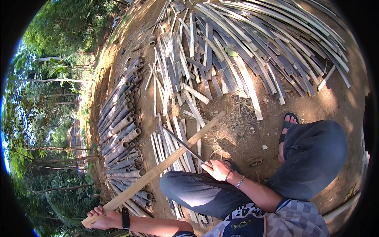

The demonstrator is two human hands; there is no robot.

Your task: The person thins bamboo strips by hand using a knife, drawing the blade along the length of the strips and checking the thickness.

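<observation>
My left hand, with a dark band on the wrist, grips the near end of a long pale bamboo strip. The strip slants up and right across my bent left knee, its far end over the ground. My right hand is closed around the handle of a long-bladed knife, the handle mostly hidden by my fingers. The narrow dark blade points up and left and crosses the strip near its middle. Whether blade and strip touch, I cannot tell.
Split bamboo strips lie in a large spread heap ahead, with more beside my left leg. Cut bamboo poles are stacked at the left. Shavings litter the dirt before me. Trees stand beyond the poles.
</observation>
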